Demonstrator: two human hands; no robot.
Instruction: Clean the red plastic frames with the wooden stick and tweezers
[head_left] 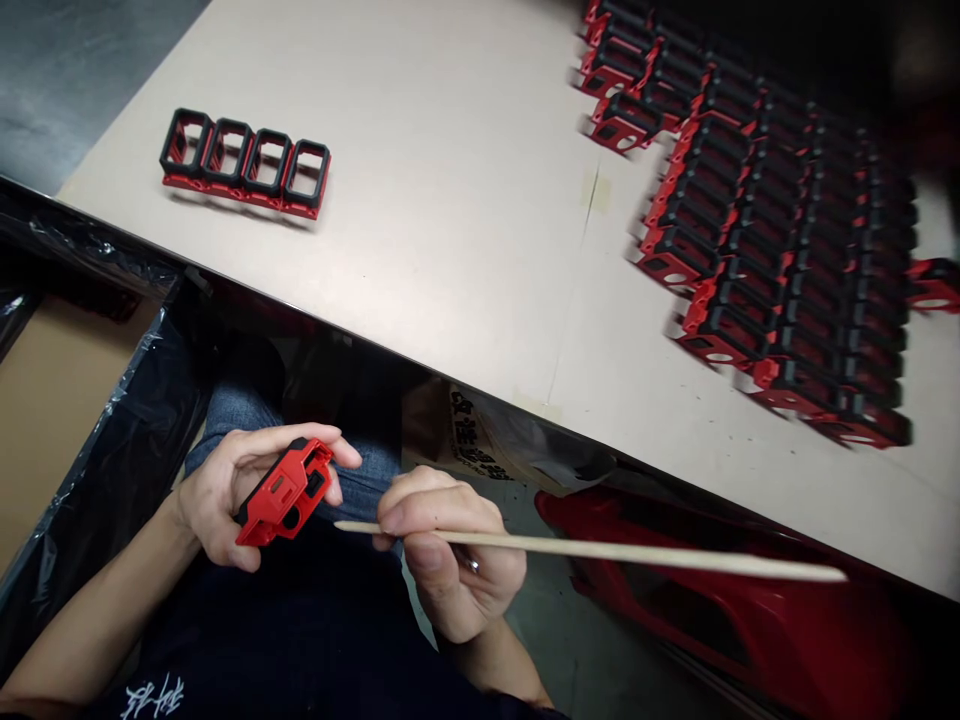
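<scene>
My left hand point(225, 490) is closed around a red and black plastic housing point(286, 492), holding it above my lap with its red face and round hole showing. Pinched between the thumb and fingers of my right hand point(454, 540) is a long thin wooden stick point(600, 550). Its pointed tip lies a little to the right of the housing, and the two look apart. The stick's long end reaches out to the right, below the table edge.
Four-sided red and black frames point(245, 165) stand in a short row on the pale table point(420, 200). Many more such housings point(772, 230) fill its right side in rows. A bin lined with black plastic point(142, 390) is at the left. A red object point(750, 600) sits below the table.
</scene>
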